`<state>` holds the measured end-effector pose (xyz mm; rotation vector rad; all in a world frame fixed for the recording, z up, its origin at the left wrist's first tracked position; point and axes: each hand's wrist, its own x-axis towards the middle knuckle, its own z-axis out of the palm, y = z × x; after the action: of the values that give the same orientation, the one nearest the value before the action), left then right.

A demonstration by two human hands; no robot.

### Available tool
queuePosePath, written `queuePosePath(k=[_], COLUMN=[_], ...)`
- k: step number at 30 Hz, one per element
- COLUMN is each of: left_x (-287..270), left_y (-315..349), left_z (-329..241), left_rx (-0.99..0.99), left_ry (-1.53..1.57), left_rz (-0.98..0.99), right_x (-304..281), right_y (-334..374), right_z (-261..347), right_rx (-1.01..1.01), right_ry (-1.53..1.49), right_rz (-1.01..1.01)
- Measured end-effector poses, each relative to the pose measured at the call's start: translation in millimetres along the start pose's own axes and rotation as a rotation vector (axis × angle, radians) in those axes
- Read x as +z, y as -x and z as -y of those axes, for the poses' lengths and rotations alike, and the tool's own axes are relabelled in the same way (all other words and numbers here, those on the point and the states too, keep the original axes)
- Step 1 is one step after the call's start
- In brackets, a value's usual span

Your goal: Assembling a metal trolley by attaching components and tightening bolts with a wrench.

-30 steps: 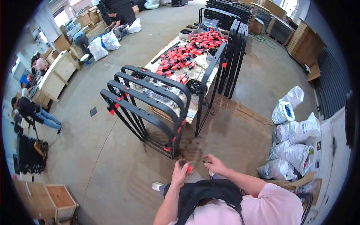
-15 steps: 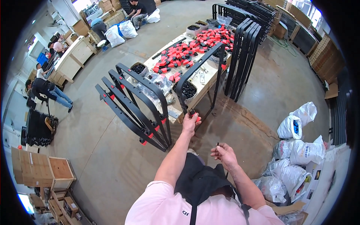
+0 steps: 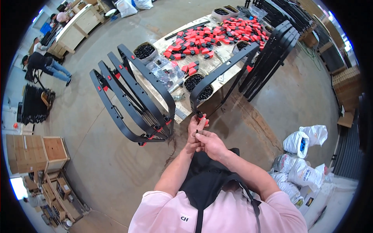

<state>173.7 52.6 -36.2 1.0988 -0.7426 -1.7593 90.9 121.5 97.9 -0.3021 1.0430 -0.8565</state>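
My left hand is closed around a red and black plastic piece at the near lower end of a curved black metal frame. This frame leans at the front edge of the table. Right beside it, my right hand pinches a small black part, too small to name, against the left hand's fingers. The left fingers partly hide the red piece. On the near tabletop stands a tub of small black parts, just beyond the frame's bend.
Several black frames with red pieces lean at the table's left, and more black frames stand at its right. Red and black pieces lie heaped on the wooden table. White sacks sit at right. A person bends over a cart at far left.
My right hand has moved left and forward to meet my left hand, bringing the small black part to it. The left hand keeps hold of the red piece. The view has shifted.
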Motion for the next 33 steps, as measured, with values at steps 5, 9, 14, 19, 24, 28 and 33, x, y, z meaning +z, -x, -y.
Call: queuePosePath(k=[5, 9, 14, 19, 24, 28, 33], left_x=[2, -5, -24, -34, -32, -29, -1], left_y=[-3, -14, -29, -30, -23, -21, -9], left_z=[16, 37, 65, 75, 71, 47, 17], left_rx=[-0.046, -0.106, -0.053, -0.108, -0.213, -0.314, -0.002], left_ry=[0.166, 0.371, 0.474, 0.712, 1.06, 1.024, 0.261], left_rz=[-0.031, 0.063, 0.112, 0.226, 0.331, 0.254, 0.107], right_x=[5, 3, 14, 15, 20, 14, -45], right_y=[-59, -90, -98, -107, -110, -106, -61], right_z=[-3, -15, -5, 7, 8, 16, 44], right_rx=[0.036, 0.006, -0.038, 0.001, -0.017, 0.022, -0.349], right_ry=[-0.247, -0.216, -0.207, -0.332, -0.309, -0.139, 0.381], right_rz=[-0.124, -0.247, -0.332, -0.45, -0.502, -0.404, -0.558])
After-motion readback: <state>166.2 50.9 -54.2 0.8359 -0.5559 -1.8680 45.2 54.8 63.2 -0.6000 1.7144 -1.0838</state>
